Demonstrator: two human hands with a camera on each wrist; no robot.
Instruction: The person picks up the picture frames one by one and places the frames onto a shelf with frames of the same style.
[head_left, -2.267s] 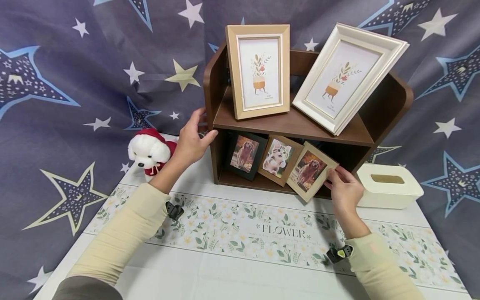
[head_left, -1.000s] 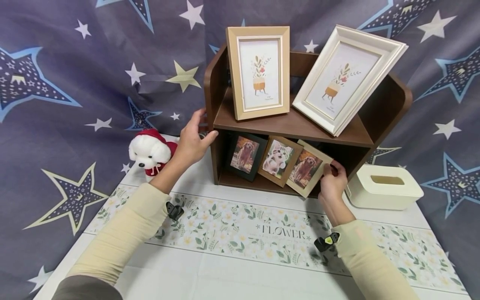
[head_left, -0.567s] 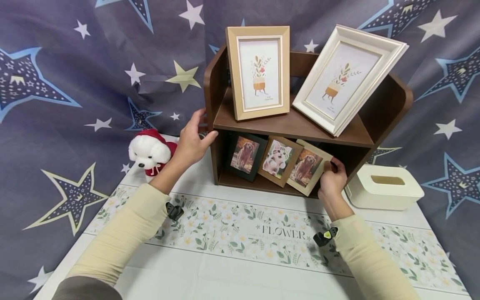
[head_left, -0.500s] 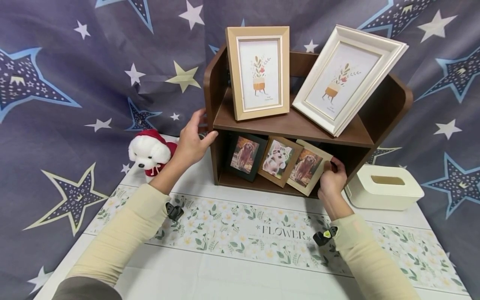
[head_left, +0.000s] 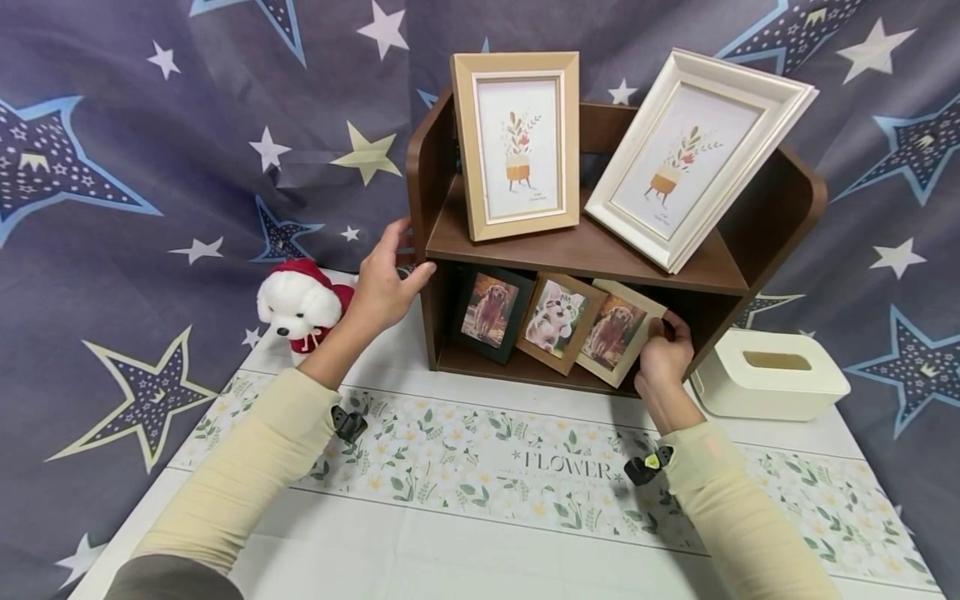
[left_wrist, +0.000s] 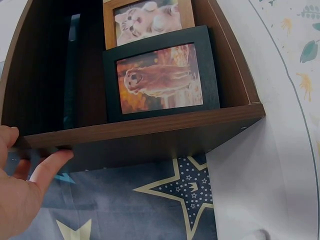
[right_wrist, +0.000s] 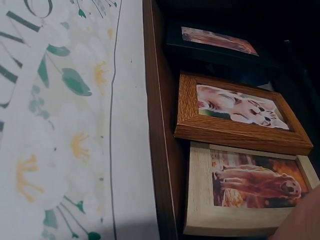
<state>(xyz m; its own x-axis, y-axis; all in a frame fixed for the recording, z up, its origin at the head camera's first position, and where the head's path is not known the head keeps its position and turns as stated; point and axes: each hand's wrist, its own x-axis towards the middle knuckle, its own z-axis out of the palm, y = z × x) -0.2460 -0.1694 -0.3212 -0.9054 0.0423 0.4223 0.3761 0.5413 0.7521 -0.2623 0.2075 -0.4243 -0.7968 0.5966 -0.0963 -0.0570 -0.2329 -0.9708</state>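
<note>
A brown two-tier shelf (head_left: 517, 247) stands at the back of the table. My left hand (head_left: 384, 279) holds its left side panel, thumb at the front edge and fingers along the outer face. My right hand (head_left: 664, 354) pinches the upper right edge of a pale wood photo frame (right_wrist: 205, 217) with a dog picture. That frame leans tilted in the lower compartment, overlapping the brown cat-picture frame (right_wrist: 240, 134) beside it. A black photo frame (left_wrist: 212, 75) with another dog picture is farthest left in the compartment.
On the upper tier stand a tan picture frame (head_left: 521, 227) and a tilted white picture frame (head_left: 637, 231). A cream tissue box (head_left: 772, 392) sits right of the shelf, close to my right hand. Left of the shelf is a white plush dog (head_left: 296, 304). A floral runner (head_left: 465, 475) crosses the table.
My right hand has moved left with the pale frame, which now sits farther inside the lower compartment and closer to the cat-picture frame. My left hand has kept its place.
</note>
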